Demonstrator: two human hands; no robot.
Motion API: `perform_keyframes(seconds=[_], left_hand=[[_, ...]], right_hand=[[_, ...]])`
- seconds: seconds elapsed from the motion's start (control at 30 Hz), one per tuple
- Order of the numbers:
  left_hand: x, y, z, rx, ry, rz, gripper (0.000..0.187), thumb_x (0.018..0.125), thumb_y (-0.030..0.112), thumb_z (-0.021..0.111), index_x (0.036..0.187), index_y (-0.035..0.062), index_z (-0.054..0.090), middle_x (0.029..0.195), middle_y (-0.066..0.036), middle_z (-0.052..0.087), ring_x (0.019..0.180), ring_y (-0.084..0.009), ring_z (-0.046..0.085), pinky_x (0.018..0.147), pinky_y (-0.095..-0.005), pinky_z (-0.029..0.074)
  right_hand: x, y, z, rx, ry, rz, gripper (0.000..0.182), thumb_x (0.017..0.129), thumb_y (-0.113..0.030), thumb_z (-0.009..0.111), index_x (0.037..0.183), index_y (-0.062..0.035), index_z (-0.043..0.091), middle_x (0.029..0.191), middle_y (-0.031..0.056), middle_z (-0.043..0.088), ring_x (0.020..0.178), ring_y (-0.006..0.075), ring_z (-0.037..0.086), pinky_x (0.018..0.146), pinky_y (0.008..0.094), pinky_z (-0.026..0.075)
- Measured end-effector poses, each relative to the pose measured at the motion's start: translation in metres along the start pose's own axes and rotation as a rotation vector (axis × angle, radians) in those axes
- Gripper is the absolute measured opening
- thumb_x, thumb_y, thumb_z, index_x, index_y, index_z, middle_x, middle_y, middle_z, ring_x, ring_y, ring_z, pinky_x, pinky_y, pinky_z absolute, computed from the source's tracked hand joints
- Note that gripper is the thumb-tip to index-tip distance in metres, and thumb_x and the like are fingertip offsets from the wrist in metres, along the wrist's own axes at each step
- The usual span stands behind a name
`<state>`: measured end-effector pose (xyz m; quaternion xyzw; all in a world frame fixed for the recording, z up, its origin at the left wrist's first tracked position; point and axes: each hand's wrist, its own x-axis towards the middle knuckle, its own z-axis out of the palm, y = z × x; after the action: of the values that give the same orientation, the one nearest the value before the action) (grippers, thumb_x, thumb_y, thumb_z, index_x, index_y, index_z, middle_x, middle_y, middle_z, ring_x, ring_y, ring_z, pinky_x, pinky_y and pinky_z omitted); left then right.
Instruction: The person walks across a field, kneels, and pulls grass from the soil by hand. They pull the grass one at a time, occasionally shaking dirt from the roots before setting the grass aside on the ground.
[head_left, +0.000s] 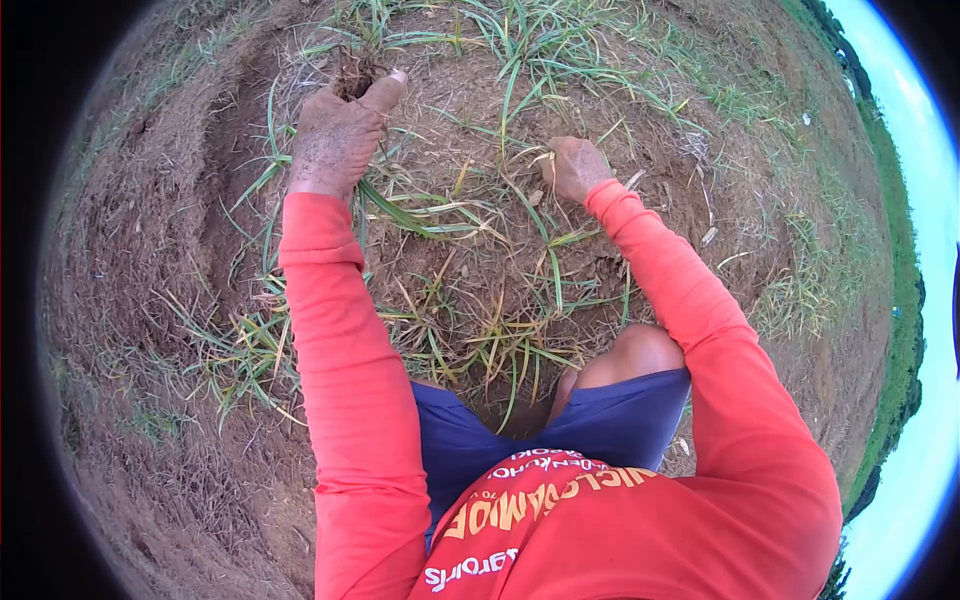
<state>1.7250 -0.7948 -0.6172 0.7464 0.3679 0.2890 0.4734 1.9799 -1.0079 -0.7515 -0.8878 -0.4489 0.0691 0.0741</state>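
Observation:
At the upper left my left hand [338, 138], coated with soil, is closed with the thumb pointing up and right. Its fingers grip a grass clump whose dark, soil-caked roots [353, 78] show at the top of the fist. Long green blades [400, 218] spread out just below that wrist. To the right and a little lower, my right hand [580, 170] is closed close over the soil, its fingers curled under. Thin, pale grass stems lie right at its fingertips; what it holds is hidden.
Grass tufts [530, 45] grow ahead of my hands, and more yellowing tufts [500, 335] stand before my knees. A soil ridge [215, 150] runs along the left. Dry straw [700, 165] lies to the right, with a green field edge [900, 330] beyond.

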Motion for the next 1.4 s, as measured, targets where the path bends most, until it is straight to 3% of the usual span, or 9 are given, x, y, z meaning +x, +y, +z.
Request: perform_keyframes(seconds=[0.57, 0.7, 0.8, 0.9, 0.93, 1.03, 1.13, 1.23, 1.4], left_hand=[[-0.003, 0.005, -0.012, 0.084, -0.052, -0.048, 0.06, 0.083, 0.055, 0.076, 0.1, -0.0029, 0.075, 0.086, -0.015, 0.073, 0.083, -0.0257, 0.068, 0.084, -0.0415, 0.052], [0.011, -0.022, -0.004, 0.103, -0.063, -0.082, 0.056, 0.084, 0.055, 0.075, 0.098, 0.0003, 0.075, 0.083, -0.012, 0.072, 0.081, -0.0254, 0.068, 0.082, -0.0415, 0.052], [0.012, -0.013, 0.001, 0.109, -0.071, -0.1, 0.05, 0.086, 0.052, 0.075, 0.102, 0.0043, 0.076, 0.082, -0.008, 0.072, 0.079, -0.0223, 0.066, 0.081, -0.0403, 0.051], [0.019, -0.018, 0.011, 0.033, -0.152, -0.124, 0.05, 0.087, 0.051, 0.075, 0.105, 0.0041, 0.076, 0.083, -0.008, 0.072, 0.08, -0.022, 0.067, 0.082, -0.0403, 0.051], [0.02, -0.021, 0.016, 0.023, -0.151, -0.082, 0.051, 0.087, 0.051, 0.074, 0.105, 0.0041, 0.076, 0.085, -0.009, 0.073, 0.082, -0.0237, 0.067, 0.082, -0.0405, 0.051], [0.018, -0.019, 0.025, 0.055, -0.142, -0.05, 0.051, 0.086, 0.052, 0.075, 0.105, 0.0046, 0.076, 0.086, -0.01, 0.072, 0.083, -0.0245, 0.067, 0.082, -0.0405, 0.051], [0.002, -0.005, 0.023, 0.069, -0.123, -0.05, 0.054, 0.085, 0.054, 0.074, 0.105, 0.0047, 0.076, 0.084, -0.012, 0.072, 0.083, -0.0267, 0.068, 0.082, -0.0419, 0.051], [0.003, -0.012, 0.025, 0.049, -0.189, -0.116, 0.055, 0.083, 0.054, 0.075, 0.104, 0.0029, 0.076, 0.082, -0.012, 0.073, 0.082, -0.0269, 0.07, 0.081, -0.0422, 0.051], [-0.011, -0.02, 0.066, -0.492, -0.485, -0.469, 0.048, 0.089, 0.052, 0.076, 0.1, 0.0051, 0.074, 0.082, -0.006, 0.073, 0.074, -0.0138, 0.07, 0.06, -0.0269, 0.051]], right_hand=[[-0.008, 0.019, -0.032, 0.254, -0.058, 0.092, 0.041, 0.084, -0.038, 0.075, 0.1, -0.0004, 0.078, 0.091, 0.0261, 0.072, 0.088, 0.0381, 0.072, 0.084, 0.0433, 0.055], [-0.016, 0.01, -0.105, 0.568, -0.049, 0.227, 0.036, 0.085, -0.035, 0.079, 0.097, -0.0007, 0.079, 0.077, 0.009, 0.071, 0.072, 0.0173, 0.065, 0.069, 0.033, 0.051], [-0.017, 0.017, -0.16, 0.621, 0.09, 0.007, 0.033, 0.086, -0.033, 0.079, 0.094, -0.0007, 0.079, 0.074, 0.0009, 0.065, 0.068, 0.0089, 0.055, 0.064, 0.0282, 0.045], [-0.027, 0.004, -0.21, 0.455, 0.055, 0.104, 0.03, 0.087, -0.03, 0.078, 0.093, -0.0009, 0.079, 0.079, 0.0016, 0.069, 0.068, 0.0102, 0.058, 0.065, 0.0293, 0.047], [-0.028, 0.005, -0.205, 0.583, 0.178, -0.013, 0.029, 0.088, -0.03, 0.078, 0.091, -0.0012, 0.077, 0.08, 0.0016, 0.07, 0.067, 0.011, 0.059, 0.065, 0.0298, 0.048], [-0.008, 0.035, -0.168, 1.205, -0.111, 0.201, 0.028, 0.089, -0.029, 0.077, 0.094, -0.0006, 0.077, 0.083, 0.004, 0.073, 0.073, 0.0122, 0.063, 0.071, 0.0292, 0.05], [0.015, 0.076, -0.09, -0.273, 0.013, 0.064, 0.027, 0.091, -0.026, 0.076, 0.098, 0.0002, 0.076, 0.085, 0.0039, 0.073, 0.077, 0.0137, 0.065, 0.073, 0.0297, 0.052], [-0.017, 0.06, -0.116, 0.659, 0.06, 0.068, 0.026, 0.091, -0.023, 0.076, 0.099, 0.0013, 0.074, 0.089, 0.0027, 0.073, 0.075, 0.0154, 0.065, 0.071, 0.032, 0.053], [-0.045, 0.027, -0.139, 1.161, 0.024, 0.168, 0.024, 0.095, -0.024, 0.076, 0.106, -0.0039, 0.073, 0.075, -0.0064, 0.058, 0.058, 0.0015, 0.042, 0.049, 0.0211, 0.029]])
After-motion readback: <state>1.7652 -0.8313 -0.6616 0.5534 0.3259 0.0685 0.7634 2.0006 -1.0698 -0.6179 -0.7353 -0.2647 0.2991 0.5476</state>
